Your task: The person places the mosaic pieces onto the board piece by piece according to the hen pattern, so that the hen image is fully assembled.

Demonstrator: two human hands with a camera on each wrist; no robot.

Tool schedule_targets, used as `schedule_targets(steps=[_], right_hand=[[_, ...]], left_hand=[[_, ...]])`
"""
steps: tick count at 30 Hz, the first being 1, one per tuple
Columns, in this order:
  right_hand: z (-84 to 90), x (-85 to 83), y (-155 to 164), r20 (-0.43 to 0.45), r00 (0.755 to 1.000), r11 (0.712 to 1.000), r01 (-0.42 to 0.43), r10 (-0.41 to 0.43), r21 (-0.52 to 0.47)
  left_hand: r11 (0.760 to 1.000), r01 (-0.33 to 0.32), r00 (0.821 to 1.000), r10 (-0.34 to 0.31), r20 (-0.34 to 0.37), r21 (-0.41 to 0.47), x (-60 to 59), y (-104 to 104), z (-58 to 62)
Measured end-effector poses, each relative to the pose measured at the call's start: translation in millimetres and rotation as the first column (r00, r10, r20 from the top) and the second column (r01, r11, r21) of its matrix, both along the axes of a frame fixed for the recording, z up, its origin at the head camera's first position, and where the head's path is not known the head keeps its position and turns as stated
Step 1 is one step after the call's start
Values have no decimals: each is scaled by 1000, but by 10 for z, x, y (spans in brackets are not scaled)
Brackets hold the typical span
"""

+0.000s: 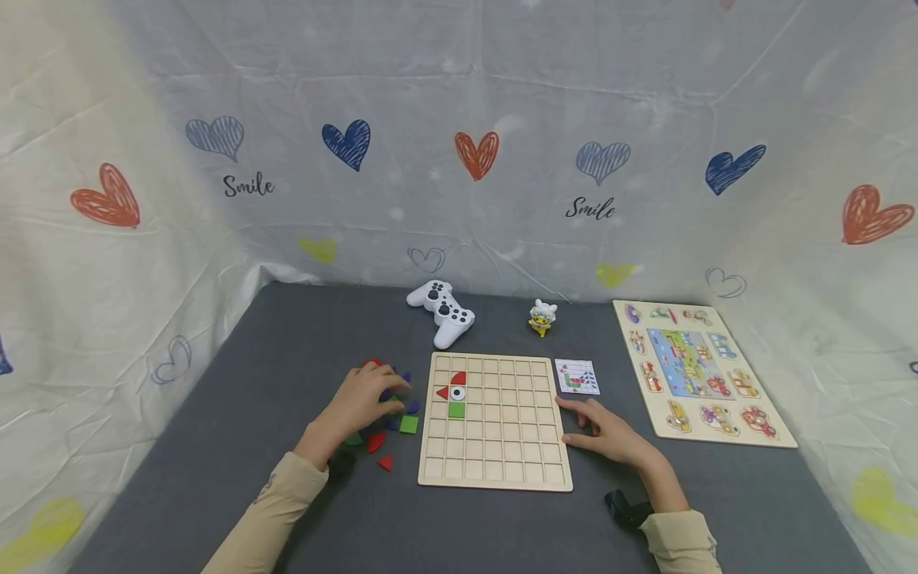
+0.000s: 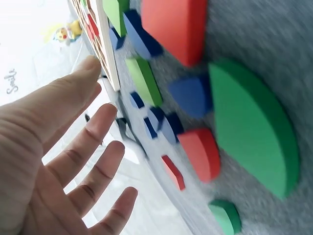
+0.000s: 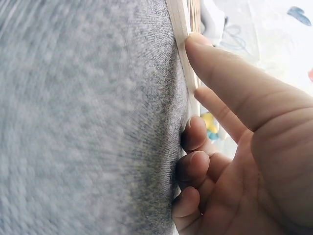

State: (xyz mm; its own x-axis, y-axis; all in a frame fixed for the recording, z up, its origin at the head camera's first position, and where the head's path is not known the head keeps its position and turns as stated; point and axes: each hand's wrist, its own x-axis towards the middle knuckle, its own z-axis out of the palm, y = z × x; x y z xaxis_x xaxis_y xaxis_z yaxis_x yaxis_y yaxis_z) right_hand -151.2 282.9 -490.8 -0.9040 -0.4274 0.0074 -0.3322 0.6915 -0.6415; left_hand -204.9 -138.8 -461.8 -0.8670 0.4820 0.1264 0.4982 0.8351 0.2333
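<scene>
A wooden grid board (image 1: pixel 495 446) lies in the middle of the grey mat (image 1: pixel 237 414). A few red pieces (image 1: pixel 453 384) and a green square (image 1: pixel 456 410) sit in its upper left cells. My left hand (image 1: pixel 364 399) hovers over a pile of coloured pieces (image 1: pixel 397 422) left of the board. In the left wrist view its fingers (image 2: pixel 93 132) are spread and hold nothing, above a green half-disc (image 2: pixel 254 127) and a red piece (image 2: pixel 200 152). My right hand (image 1: pixel 606 432) rests on the mat at the board's right edge, with its thumb (image 3: pixel 210 54) touching the board edge (image 3: pixel 180 29) and the lower fingers curled.
A pattern card (image 1: pixel 577 376) lies right of the board, and a vehicle peg puzzle (image 1: pixel 699 371) further right. A white game controller (image 1: pixel 442 311) and a small yellow toy figure (image 1: pixel 542 316) stand behind the board. Heart-printed cloth walls enclose the mat.
</scene>
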Motion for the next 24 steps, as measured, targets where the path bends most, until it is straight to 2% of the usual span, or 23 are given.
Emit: schedule_targets(steps=[9, 14, 24], right_hand=[[-7, -11, 13, -6, 1000, 1000, -6, 6, 5], [-10, -11, 9, -5, 1000, 1000, -4, 4, 1], [-14, -9, 12, -15, 1000, 1000, -7, 7, -1]], left_hand=[[999, 25, 998, -24, 66, -26, -4, -137, -14], [998, 42, 997, -39, 68, -42, 2, -158, -38], [996, 84, 996, -85, -20, -36, 12, -142, -122]])
